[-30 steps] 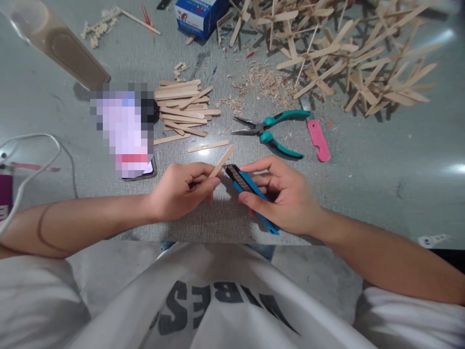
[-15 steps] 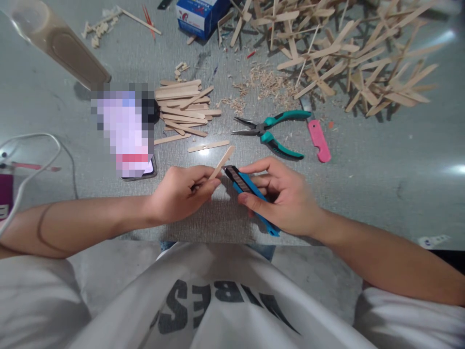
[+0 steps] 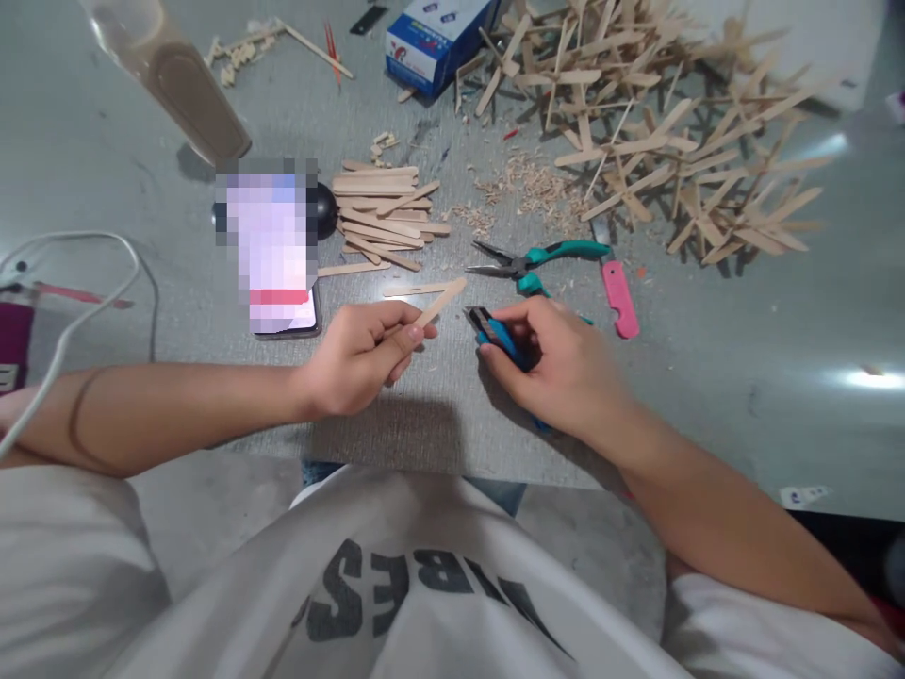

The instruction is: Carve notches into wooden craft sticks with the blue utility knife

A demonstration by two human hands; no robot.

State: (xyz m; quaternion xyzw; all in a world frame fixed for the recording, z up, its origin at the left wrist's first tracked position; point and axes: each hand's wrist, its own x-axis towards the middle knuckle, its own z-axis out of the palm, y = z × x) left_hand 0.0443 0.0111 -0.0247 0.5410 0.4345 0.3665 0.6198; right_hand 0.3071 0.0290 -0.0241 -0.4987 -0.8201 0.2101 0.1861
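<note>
A flat wooden stick (image 3: 442, 302) points up and right from my left hand (image 3: 368, 356), pinched between thumb and fingers. My right hand (image 3: 555, 363) is wrapped round a blue utility knife (image 3: 503, 338), its black tip apart from the stick. Just beyond the held stick lies another loose stick (image 3: 412, 291) with a small slot. Teal-handled pliers (image 3: 523, 262) rest beyond my right hand, one handle partly hidden by it. Next to them is a pink folding knife (image 3: 619, 299). Several sticks (image 3: 386, 212) lie in a bundle left of the pliers.
A large heap of crossed sticks (image 3: 636, 123) covers the back right. Wood shavings (image 3: 541, 187) lie before it. A blue box (image 3: 435, 47), a bottle (image 3: 188, 94), a phone (image 3: 275, 255) and a white cable (image 3: 77, 311) are also on the table (image 3: 735, 377).
The utility knife and my right hand have moved away from the held stick, leaving a wider gap. My right hand now covers more of the knife. The whole view has shifted slightly.
</note>
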